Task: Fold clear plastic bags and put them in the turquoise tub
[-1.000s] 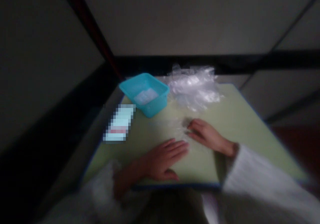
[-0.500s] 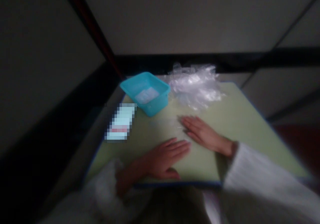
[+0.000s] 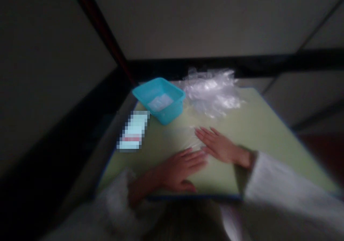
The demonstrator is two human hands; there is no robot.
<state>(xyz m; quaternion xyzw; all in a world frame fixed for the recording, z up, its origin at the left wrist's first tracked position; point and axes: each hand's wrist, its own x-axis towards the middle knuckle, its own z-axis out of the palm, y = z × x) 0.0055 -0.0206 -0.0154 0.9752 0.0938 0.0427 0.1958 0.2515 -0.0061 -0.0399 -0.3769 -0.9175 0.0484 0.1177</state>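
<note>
A clear plastic bag [image 3: 185,135] lies flat on the pale yellow-green table [image 3: 258,126], its outline faint. My right hand [image 3: 219,146] rests palm down at the bag's right side, fingers stretched out toward the left. Nearer the front edge, my left hand [image 3: 181,169] lies flat with fingers extended to the right and thumb apart. Its fingertips are close to my right thumb; whether they touch I cannot tell. Neither hand grips anything.
A turquoise plastic basket [image 3: 172,113] with a whitish packet [image 3: 160,102] inside stands at the back left. Beside it is a heap of crumpled clear plastic bags [image 3: 215,90]. A blurred-out phone-like rectangle [image 3: 134,130] lies at the left edge. A wall rises behind the table.
My right hand has shifted slightly down relative to the table, and the plastic near its fingers shows more creases. My left hand stays flat. The whole view has drifted slightly.
</note>
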